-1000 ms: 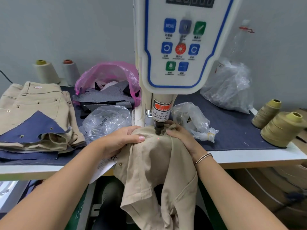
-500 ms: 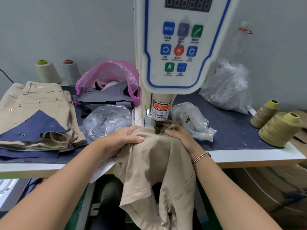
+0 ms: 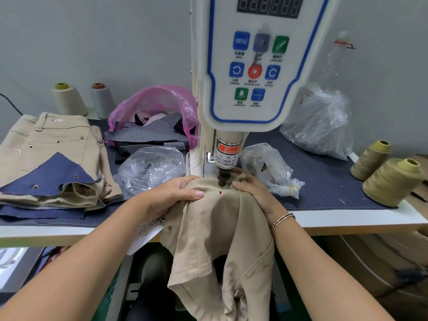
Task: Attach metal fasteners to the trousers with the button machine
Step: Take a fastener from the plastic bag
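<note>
1. Stack of finished trousers [image 3: 46, 144] – folded, beige, a blue scrap on top; well left of the fingers.
2. Clear bag of fasteners [image 3: 151, 167] – just beyond the left fingertips.
3. Left hand [image 3: 169, 195] – fingers curled over the beige trousers [image 3: 222, 232], gripping a fold.
4. Fastener [image 3: 220, 192] – set in the cloth between the two hands' fingertips, red dot on it.
5. Button machine [image 3: 250, 66] – its punch just above the cloth, beside the right fingers.
6. Right hand [image 3: 257, 191] – fingers bent, pressing and holding the cloth.
</note>
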Motion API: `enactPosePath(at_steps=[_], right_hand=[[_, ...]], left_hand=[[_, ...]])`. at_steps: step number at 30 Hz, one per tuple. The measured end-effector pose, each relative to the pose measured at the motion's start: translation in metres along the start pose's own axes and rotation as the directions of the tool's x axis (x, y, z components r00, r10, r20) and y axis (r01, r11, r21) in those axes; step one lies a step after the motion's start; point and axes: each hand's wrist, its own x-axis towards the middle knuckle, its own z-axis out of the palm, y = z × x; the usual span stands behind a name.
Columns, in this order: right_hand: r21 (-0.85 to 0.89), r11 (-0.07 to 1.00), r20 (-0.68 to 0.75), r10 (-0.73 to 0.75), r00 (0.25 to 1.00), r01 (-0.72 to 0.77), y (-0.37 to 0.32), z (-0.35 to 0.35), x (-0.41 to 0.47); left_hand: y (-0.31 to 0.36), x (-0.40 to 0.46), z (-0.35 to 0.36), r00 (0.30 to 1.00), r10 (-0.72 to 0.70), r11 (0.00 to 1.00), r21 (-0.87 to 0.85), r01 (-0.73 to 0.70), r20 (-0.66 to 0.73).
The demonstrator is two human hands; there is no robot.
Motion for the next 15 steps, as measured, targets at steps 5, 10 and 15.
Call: enactPosePath(at_steps=[5,10,15], right_hand=[[-0.041,0.999,0.003,-0.025,1.000,0.025,0.000,0.001,-0.002],[0.053,0.998,-0.025,-0.024,0.999,0.026,0.002,-0.001,-0.011],[-0.062,0.998,-0.117,-0.024,0.993,0.017,0.004,0.012,-0.034]], left_hand=[[0.002,0.000,-0.001,0.999,-0.034,0.999,0.026,0.034,0.001],[0.017,-0.006,0.008,0.995,-0.086,0.991,0.111,0.081,0.047],[0.031,-0.014,0.016,0.997,-0.078,0.960,0.272,0.069,0.024]])
